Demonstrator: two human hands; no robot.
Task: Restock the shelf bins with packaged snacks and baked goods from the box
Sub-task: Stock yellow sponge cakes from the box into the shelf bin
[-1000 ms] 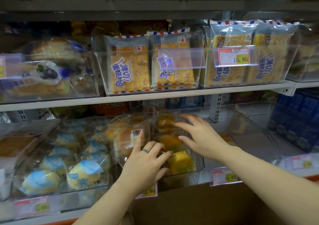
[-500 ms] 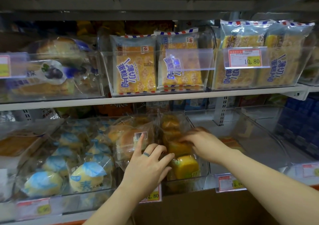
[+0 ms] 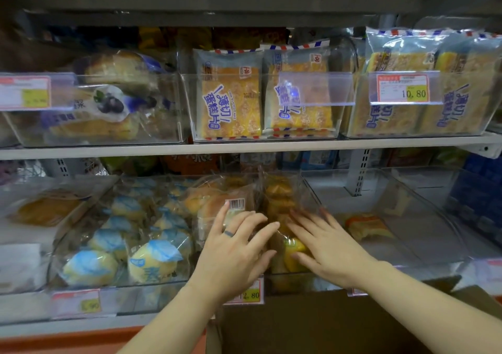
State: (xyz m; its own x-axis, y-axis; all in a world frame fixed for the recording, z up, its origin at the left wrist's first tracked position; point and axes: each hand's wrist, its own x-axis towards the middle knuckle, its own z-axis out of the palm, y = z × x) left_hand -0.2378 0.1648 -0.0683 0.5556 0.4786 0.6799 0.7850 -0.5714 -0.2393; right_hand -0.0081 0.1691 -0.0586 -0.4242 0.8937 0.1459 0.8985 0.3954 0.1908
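A clear bin [image 3: 312, 190] on the lower shelf holds bagged baked goods. My left hand [image 3: 233, 253], a ring on one finger, lies with spread fingers on a clear bag of round buns [image 3: 217, 204] that bears a barcode label. My right hand [image 3: 326, 245] rests flat, fingers apart, on the neighbouring clear bag of yellow-brown cakes [image 3: 279, 198] standing in the same bin. Neither hand grips a bag. The brown cardboard box [image 3: 326, 326] sits below my arms, its contents hidden.
Left of that bin, another bin [image 3: 81, 236] holds blue-and-white wrapped cakes. To the right a nearly bare bin [image 3: 423, 212] holds one orange pack [image 3: 366, 228]. The upper shelf [image 3: 244, 148] carries bins of sliced cake packs [image 3: 231, 103] and price tags [image 3: 402, 88].
My right hand has opened and slid back toward me along the cake bag, fingers now spread flat. My left hand stays on the bun bag.
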